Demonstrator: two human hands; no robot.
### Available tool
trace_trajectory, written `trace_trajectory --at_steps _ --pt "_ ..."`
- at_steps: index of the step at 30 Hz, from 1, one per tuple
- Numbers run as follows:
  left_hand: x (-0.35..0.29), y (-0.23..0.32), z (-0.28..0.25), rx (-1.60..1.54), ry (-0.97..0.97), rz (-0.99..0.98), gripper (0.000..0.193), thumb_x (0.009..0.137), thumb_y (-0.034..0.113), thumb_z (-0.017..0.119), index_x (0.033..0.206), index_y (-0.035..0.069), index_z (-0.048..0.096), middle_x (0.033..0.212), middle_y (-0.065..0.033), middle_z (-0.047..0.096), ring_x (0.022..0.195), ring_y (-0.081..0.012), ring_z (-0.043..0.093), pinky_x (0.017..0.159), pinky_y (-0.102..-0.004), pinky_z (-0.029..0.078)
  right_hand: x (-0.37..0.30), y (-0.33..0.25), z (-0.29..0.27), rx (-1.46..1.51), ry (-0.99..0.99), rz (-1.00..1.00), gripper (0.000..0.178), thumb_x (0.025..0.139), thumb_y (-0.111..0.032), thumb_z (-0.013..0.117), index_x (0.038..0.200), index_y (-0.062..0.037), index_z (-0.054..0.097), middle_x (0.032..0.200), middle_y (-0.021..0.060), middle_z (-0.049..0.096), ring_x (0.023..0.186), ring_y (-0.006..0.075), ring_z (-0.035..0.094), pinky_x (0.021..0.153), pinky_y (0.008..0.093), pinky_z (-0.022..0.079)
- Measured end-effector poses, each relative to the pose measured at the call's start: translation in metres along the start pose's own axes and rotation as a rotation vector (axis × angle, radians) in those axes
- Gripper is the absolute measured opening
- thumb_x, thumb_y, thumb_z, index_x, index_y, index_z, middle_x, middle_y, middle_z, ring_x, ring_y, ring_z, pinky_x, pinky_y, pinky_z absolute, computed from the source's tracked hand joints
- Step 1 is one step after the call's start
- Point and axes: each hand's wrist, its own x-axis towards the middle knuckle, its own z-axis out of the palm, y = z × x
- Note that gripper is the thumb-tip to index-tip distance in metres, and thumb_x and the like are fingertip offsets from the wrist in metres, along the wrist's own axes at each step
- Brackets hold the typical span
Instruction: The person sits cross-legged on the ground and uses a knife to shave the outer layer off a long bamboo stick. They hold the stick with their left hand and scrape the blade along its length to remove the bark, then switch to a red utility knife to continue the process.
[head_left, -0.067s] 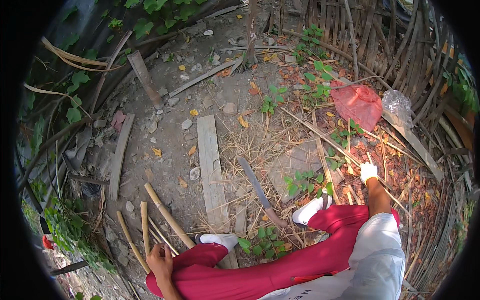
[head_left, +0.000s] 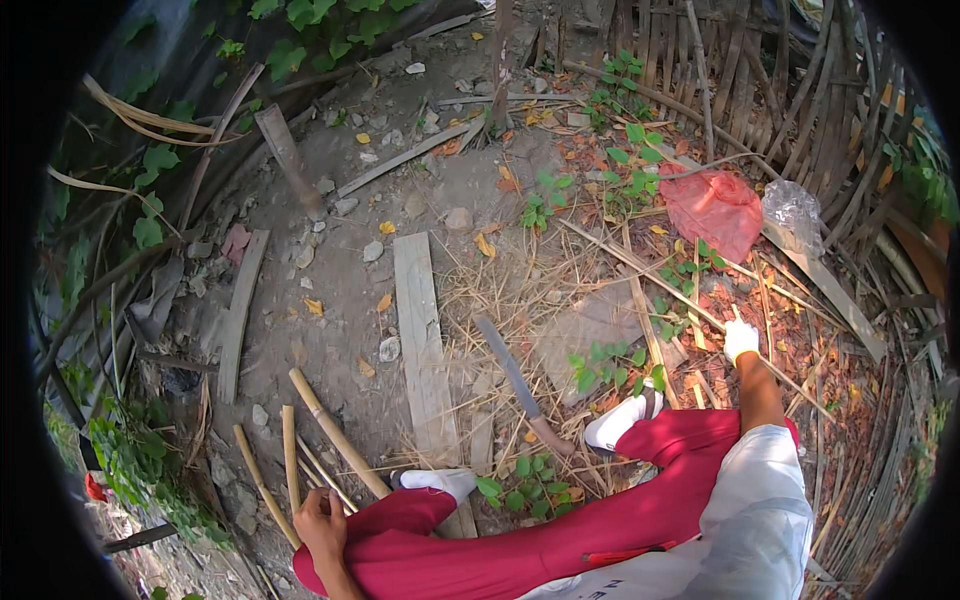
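Observation:
In my right hand (head_left: 741,341), at the right in bright sun, is a long thin stick (head_left: 640,268). The fingers close around it; one finger points forward. It runs slantwise from the middle of the ground to the lower right, past my hand. My left hand (head_left: 320,522) rests by my left knee at the lower left, fingers curled, and the view hides whether anything is in them. Just beyond it lie several bamboo pieces (head_left: 335,428). A long-bladed knife (head_left: 508,370) with a wooden handle lies on the ground between my feet, touched by neither hand.
A weathered plank (head_left: 419,340) lies left of the knife. Small green plants (head_left: 607,368) grow near my right shoe. Farther right are a red plastic bag (head_left: 712,212), a clear plastic bag (head_left: 793,208) and a slatted fence (head_left: 745,75). A wooden post (head_left: 502,60) stands at the back.
My right hand and the stick have shifted very slightly, the stick's near end a little up and to the right. The left hand stays in place.

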Motion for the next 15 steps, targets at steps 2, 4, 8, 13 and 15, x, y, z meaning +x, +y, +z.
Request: trace_trajectory --at_steps 2,4,8,13,15 --pt "0.000 -0.001 -0.007 0.054 0.004 0.036 0.010 0.087 0.012 0.071 0.084 0.003 0.069 0.059 -0.0106 0.062 0.051 -0.0250 0.061 0.053 -0.0372 0.047 0.009 0.009 -0.043 0.129 0.144 0.060 0.020 0.088 -0.011 0.055 0.105 -0.0094 0.067 0.101 0.0167 0.066 0.094 0.0380 0.065 0.088 0.0481 0.050" --pt "0.003 -0.003 0.004 -0.005 -0.006 0.027 0.011 0.088 0.013 0.070 0.083 0.003 0.068 0.059 -0.0111 0.063 0.052 -0.0268 0.061 0.054 -0.0383 0.047 0.024 0.066 -0.070 0.099 0.573 0.141 0.021 0.084 -0.009 0.057 0.102 -0.0098 0.066 0.097 0.0155 0.064 0.089 0.0389 0.062 0.087 0.0481 0.048" --pt "-0.008 -0.017 -0.002 -0.025 0.068 0.061 0.011 0.088 0.013 0.069 0.083 0.003 0.067 0.061 -0.0129 0.063 0.053 -0.0297 0.062 0.055 -0.0403 0.047 0.018 0.063 -0.202 0.177 1.018 -0.052 0.026 0.071 0.000 0.062 0.096 -0.0090 0.065 0.089 0.0121 0.061 0.093 0.0356 0.058 0.090 0.0453 0.045" --pt "-0.015 -0.015 -0.010 -0.088 0.050 0.049 0.010 0.087 0.010 0.068 0.086 0.000 0.067 0.066 -0.0162 0.064 0.058 -0.0317 0.064 0.056 -0.0416 0.049 -0.036 0.064 -0.302 0.174 1.224 -0.200 0.032 0.065 0.004 0.065 0.093 -0.0104 0.068 0.094 0.0090 0.065 0.098 0.0331 0.060 0.095 0.0443 0.046" --pt "-0.017 -0.013 -0.010 -0.071 0.117 0.143 0.010 0.087 0.009 0.069 0.087 -0.001 0.067 0.069 -0.0167 0.065 0.059 -0.0314 0.064 0.057 -0.0417 0.049 -0.061 0.060 -0.328 0.161 1.252 -0.226 0.033 0.064 0.005 0.064 0.093 -0.0099 0.068 0.092 0.0091 0.065 0.097 0.0331 0.061 0.093 0.0436 0.046"
